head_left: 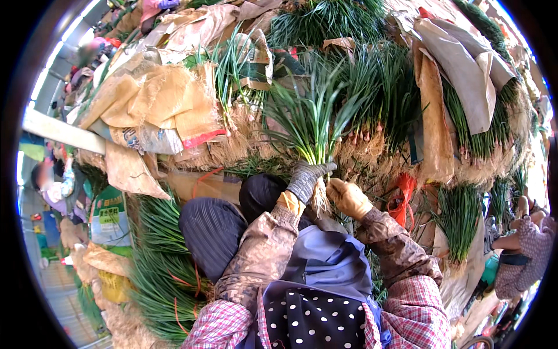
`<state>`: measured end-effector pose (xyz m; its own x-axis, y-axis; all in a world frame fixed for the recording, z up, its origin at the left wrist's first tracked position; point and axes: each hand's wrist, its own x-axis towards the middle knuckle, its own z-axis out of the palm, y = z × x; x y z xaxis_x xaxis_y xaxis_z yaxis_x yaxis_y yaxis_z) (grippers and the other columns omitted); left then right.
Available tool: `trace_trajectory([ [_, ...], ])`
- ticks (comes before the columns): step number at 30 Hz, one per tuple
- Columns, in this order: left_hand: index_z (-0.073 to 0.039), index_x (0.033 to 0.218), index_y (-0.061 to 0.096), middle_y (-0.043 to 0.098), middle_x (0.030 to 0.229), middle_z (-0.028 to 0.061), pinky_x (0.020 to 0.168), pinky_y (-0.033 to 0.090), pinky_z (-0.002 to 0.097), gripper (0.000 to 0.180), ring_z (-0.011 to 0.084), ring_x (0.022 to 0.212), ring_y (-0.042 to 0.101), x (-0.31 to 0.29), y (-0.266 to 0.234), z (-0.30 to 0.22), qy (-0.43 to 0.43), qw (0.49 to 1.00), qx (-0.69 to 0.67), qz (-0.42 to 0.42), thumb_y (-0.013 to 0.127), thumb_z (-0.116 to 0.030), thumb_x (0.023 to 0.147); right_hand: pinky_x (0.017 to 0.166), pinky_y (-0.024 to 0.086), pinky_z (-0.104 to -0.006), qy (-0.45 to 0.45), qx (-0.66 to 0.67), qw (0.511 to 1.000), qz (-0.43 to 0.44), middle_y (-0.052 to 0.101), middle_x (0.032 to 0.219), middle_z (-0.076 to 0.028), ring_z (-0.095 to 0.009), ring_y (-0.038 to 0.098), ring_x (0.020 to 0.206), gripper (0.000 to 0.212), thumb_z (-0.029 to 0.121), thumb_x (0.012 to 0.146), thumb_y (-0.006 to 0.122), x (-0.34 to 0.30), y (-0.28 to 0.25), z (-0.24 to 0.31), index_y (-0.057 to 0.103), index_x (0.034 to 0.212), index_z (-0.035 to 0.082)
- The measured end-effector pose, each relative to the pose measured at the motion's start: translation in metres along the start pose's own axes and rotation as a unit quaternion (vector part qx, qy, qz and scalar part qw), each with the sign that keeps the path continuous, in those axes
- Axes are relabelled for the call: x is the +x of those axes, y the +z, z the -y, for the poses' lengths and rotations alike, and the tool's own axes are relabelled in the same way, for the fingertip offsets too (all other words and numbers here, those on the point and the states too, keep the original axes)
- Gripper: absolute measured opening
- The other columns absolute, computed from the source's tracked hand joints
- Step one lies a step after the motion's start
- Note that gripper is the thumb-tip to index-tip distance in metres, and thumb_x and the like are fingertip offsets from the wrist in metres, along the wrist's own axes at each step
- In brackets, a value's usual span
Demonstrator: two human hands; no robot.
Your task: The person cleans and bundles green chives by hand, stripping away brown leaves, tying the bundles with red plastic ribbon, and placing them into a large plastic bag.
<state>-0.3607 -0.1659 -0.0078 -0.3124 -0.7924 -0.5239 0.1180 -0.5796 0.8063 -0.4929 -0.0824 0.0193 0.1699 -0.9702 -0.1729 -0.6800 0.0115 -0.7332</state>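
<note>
In the middle, my left hand, in a grey glove, is closed around a bunch of spring onions. The long green leaves fan out upward, and pale stringy roots hang below the fist. Beside those roots is my right hand, in a tan glove with its fingers curled together. Whether it pinches a root or a stalk cannot be made out. Just beyond both hands lies a heap of loose spring onions, with pinkish bulbs and dry roots pointing toward me.
Tan sacking covers the heap at the left. Tied bundles of spring onions lie by my left knee, others at the right. Red plastic ties hang near my right hand. Another person sits at the right edge.
</note>
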Motion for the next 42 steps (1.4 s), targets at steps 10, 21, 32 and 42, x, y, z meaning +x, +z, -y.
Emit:
trace_trajectory([
  [10, 0.0, 0.084, 0.059, 0.059, 0.065, 0.0099, 0.035, 0.046, 0.0318, 0.022, 0.0196, 0.045, 0.054, -0.006, 0.014, -0.013, -0.008, 0.99, 0.112, -0.084, 0.071, -0.003, 0.065, 0.048, 0.049, -0.0279, 0.22, 0.582, 0.757, -0.2, 0.061, 0.073, -0.007, -0.016, 0.058, 0.055, 0.017, 0.009, 0.079, 0.062, 0.067, -0.002, -0.005, 0.057, 0.09, -0.003],
  [21, -0.002, 0.081, 0.059, 0.059, 0.066, 0.0072, 0.044, 0.044, 0.0319, 0.02, 0.0179, 0.048, 0.053, 0.004, -0.01, 0.004, 0.023, 0.992, -0.065, -0.109, 0.07, 0.0, 0.064, 0.071, 0.048, -0.0307, 0.195, -0.037, 0.964, -0.179, 0.064, 0.079, -0.011, -0.02, 0.061, 0.077, 0.031, 0.026, 0.076, 0.063, 0.062, 0.027, -0.019, 0.059, 0.099, 0.007],
  [32, -0.005, 0.087, 0.059, 0.06, 0.073, 0.0019, 0.053, 0.044, 0.0286, 0.018, 0.0123, 0.057, 0.053, 0.013, -0.018, 0.019, 0.031, 0.986, -0.161, 0.028, 0.068, -0.009, 0.072, 0.063, 0.048, -0.0331, 0.181, 0.04, 0.969, -0.164, 0.063, 0.073, -0.008, -0.016, 0.059, 0.063, 0.018, 0.023, 0.081, 0.058, 0.062, 0.001, -0.023, 0.061, 0.09, 0.008],
  [42, 0.0, 0.093, 0.059, 0.062, 0.077, 0.0063, 0.057, 0.049, 0.0272, 0.023, 0.0157, 0.062, 0.059, -0.011, -0.003, -0.007, -0.013, 0.982, -0.107, 0.155, 0.064, -0.014, 0.076, 0.064, 0.048, -0.0386, 0.092, -0.017, 0.969, -0.227, 0.061, 0.072, -0.016, -0.032, 0.06, 0.069, 0.016, 0.018, 0.079, 0.054, 0.026, 0.014, -0.067, 0.056, 0.09, 0.007],
])
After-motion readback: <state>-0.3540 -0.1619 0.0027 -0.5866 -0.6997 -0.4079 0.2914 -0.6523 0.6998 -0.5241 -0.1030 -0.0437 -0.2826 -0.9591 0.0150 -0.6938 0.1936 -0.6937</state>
